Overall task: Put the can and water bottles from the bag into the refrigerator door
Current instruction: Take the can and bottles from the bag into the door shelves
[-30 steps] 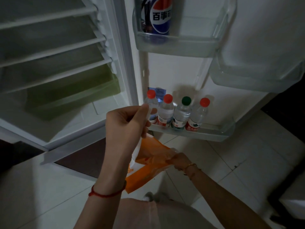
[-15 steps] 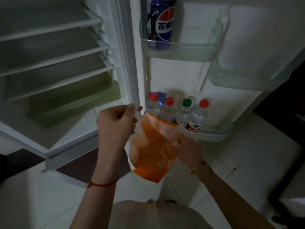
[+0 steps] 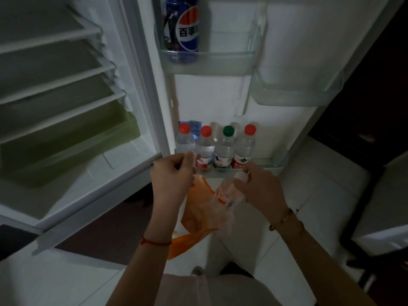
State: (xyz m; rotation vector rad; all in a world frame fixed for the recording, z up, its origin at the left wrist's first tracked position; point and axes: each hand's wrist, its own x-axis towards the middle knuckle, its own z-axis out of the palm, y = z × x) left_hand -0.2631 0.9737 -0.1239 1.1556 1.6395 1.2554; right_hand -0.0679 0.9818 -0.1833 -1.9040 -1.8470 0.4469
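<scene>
A clear, ribbed plastic water bottle with a white cap (image 3: 229, 191) and a red-and-white label band is gripped near its neck by the right hand (image 3: 260, 191), fingers curled around it; it tilts, its lower half still within the mouth of a thin orange-and-translucent plastic bag (image 3: 198, 208) that hangs crumpled and wrinkled below both hands. The left hand (image 3: 172, 180) pinches the bag's upper edge between thumb and fingers, and a thin red string bracelet (image 3: 154, 241) circles that wrist; a beaded bracelet (image 3: 282, 219) sits on the right wrist.

Just beyond the hands, the lowest clear plastic shelf of the white refrigerator door (image 3: 265, 166) holds four upright clear bottles in a row, touching or nearly so: three water bottles with red caps (image 3: 206, 142) and one water bottle with a green cap (image 3: 225, 146), second from the right. Higher up, a smooth translucent door bin (image 3: 220, 62) carries a tall blue can with a red, white and blue round logo (image 3: 183, 29) at its left end. To the left, the open refrigerator body shows white-edged glass shelves (image 3: 55, 85) and a pale green drawer (image 3: 72, 142). The floor is pale glossy tile (image 3: 320, 195).
</scene>
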